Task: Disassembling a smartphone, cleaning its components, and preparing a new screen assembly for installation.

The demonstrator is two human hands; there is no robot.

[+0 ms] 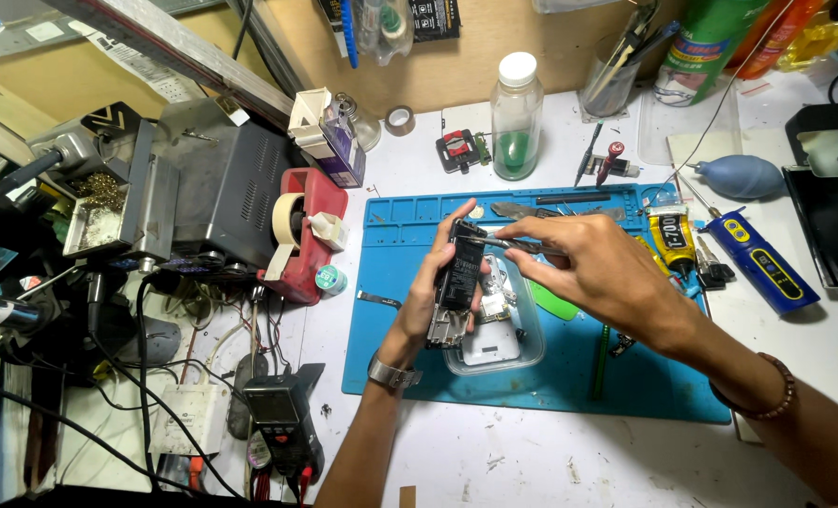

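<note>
A: Right, where's the opened phone (458, 282)?
B: Left hand (438, 282) holds it upright, on edge, over the blue work mat (391, 357). Fingers wrapped round it, thumb on the near side. Innards face the camera.
A: Right hand (593, 268)?
B: Pinched shut on metal tweezers (503, 243). Tips sit at the phone's top edge; can't tell whether they grip a part.
A: What's under it?
B: Clear plastic tray (530, 348) on the mat, just below the phone, with a white part inside. Green pick (555, 306) beside it, partly behind the right hand.
A: Rest of the bench (532, 452)?
B: Red tape dispenser (304, 235) left of the mat, black multimeter (282, 423) near the front edge. Clear bottle with green liquid (516, 118) behind the mat. Glue tube (671, 240) and blue electric screwdriver (762, 263) off to the right, well apart from the phone.
</note>
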